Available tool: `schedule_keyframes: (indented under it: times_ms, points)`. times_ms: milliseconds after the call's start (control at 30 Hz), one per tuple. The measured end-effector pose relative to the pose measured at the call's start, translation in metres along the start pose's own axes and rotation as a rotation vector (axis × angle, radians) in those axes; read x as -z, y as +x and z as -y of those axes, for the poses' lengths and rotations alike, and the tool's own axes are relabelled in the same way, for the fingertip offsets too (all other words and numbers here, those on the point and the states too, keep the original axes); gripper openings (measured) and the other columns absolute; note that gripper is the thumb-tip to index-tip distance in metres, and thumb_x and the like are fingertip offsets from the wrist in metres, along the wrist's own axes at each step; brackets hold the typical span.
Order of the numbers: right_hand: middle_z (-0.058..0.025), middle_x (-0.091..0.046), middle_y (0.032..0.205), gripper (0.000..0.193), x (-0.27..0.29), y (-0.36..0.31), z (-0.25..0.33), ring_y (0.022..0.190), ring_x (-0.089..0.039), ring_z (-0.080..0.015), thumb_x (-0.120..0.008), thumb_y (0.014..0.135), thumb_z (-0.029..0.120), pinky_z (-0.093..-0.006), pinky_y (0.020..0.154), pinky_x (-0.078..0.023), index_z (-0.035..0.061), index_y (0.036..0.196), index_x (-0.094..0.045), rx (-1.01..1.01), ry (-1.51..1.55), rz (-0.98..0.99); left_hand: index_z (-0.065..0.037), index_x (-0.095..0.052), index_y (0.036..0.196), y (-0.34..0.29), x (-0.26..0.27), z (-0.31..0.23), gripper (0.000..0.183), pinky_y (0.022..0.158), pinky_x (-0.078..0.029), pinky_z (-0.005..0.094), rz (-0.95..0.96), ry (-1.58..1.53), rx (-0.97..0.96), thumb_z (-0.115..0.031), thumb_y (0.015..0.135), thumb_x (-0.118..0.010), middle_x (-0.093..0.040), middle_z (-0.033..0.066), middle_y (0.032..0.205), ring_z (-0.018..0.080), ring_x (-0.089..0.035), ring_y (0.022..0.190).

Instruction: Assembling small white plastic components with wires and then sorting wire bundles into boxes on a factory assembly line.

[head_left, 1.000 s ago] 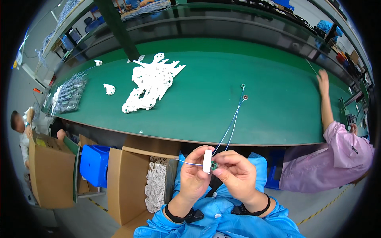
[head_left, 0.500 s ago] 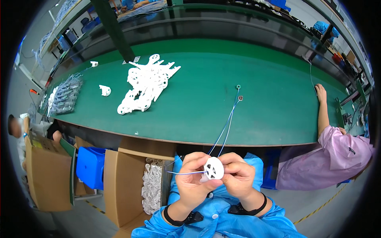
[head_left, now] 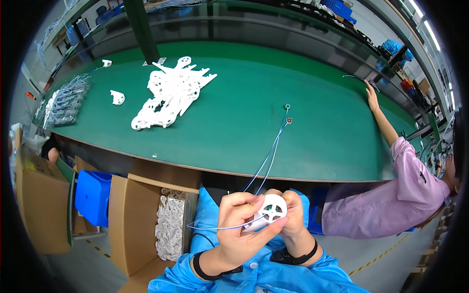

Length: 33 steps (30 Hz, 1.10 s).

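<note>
White spoked housing [head_left: 274, 209] sits just off the green table's [head_left: 234, 127] near edge, clamped by the fingers of the left hand [head_left: 238, 225] and right hand [head_left: 294, 218]. Blue-white wire [head_left: 215, 228] trails leftward along that edge. Thin leads [head_left: 280, 133] lie on the table; white parts [head_left: 171, 93] are heaped on its left half.

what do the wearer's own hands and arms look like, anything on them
The left hand and right hand are bare, without gloves. Each wrist has a narrow black band, left and right, with a bulkier dark piece on the inner side. The sleeves are bright blue.
</note>
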State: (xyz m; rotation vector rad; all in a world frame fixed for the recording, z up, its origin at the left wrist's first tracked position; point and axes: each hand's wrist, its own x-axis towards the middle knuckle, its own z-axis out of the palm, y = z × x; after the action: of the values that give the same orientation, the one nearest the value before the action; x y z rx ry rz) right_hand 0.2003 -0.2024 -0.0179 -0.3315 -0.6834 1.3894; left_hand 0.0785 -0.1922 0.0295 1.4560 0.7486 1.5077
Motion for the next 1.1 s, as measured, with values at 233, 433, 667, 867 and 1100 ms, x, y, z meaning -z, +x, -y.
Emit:
schedule_keyframes:
  times_ms: [233,433,667,867,1100]
  points:
    - [-0.0184,-0.063,0.096,0.012,0.006,0.005,-0.001,0.087,-0.062,-0.0233,-0.071,0.079,0.002,-0.0342,0.075,-0.052,0.0037,0.079,-0.059,0.072,-0.087,0.042,0.002,-0.057,0.107,-0.002,0.004,0.002,0.052,0.071,-0.05,0.0251,0.043,0.028,0.039,0.0,0.063,-0.084,-0.048,0.0119,0.107,0.0143,-0.057,0.086]
    - [-0.0181,-0.062,0.093,0.012,0.009,0.008,0.004,0.084,-0.061,-0.0225,-0.069,0.08,-0.001,-0.0331,0.073,-0.051,0.0031,0.075,-0.059,0.071,-0.135,0.043,0.002,-0.058,0.104,0.003,0.002,0.005,0.049,0.067,-0.05,0.0237,0.031,-0.041,0.047,0.0,0.063,-0.084,-0.049,0.0111,0.107,0.014,-0.057,0.086]
    - [-0.0175,-0.062,0.092,0.012,0.006,0.009,0.004,0.083,-0.061,-0.0213,-0.07,0.08,0.001,-0.0322,0.073,-0.051,0.0028,0.076,-0.059,0.091,-0.148,0.028,-0.001,-0.055,0.109,0.0,0.001,0.012,0.054,0.075,-0.051,0.0265,0.082,-0.226,0.137,0.009,0.063,-0.081,-0.046,0.013,0.111,0.0151,-0.057,0.094]
    - [-0.0166,-0.062,0.095,0.009,0.004,0.005,0.011,0.085,-0.061,-0.0193,-0.068,0.083,0.002,-0.0308,0.074,-0.051,0.0022,0.081,-0.059,-0.006,-0.149,-0.018,-0.002,-0.053,0.11,-0.001,-0.002,0.025,0.053,0.074,-0.052,0.0271,0.08,-0.298,0.133,0.009,0.065,-0.079,-0.046,0.014,0.113,0.0155,-0.058,0.093]
    - [-0.0155,-0.062,0.097,0.007,-0.002,0.005,0.01,0.086,-0.061,-0.0198,-0.066,0.084,0.0,-0.0305,0.076,-0.05,0.0006,0.088,-0.06,0.15,-0.371,-0.07,-0.001,-0.052,0.118,-0.002,0.003,0.033,0.055,0.084,-0.05,0.0296,0.09,-0.357,0.183,0.002,0.07,-0.079,-0.046,0.0118,0.118,0.0177,-0.056,0.101]
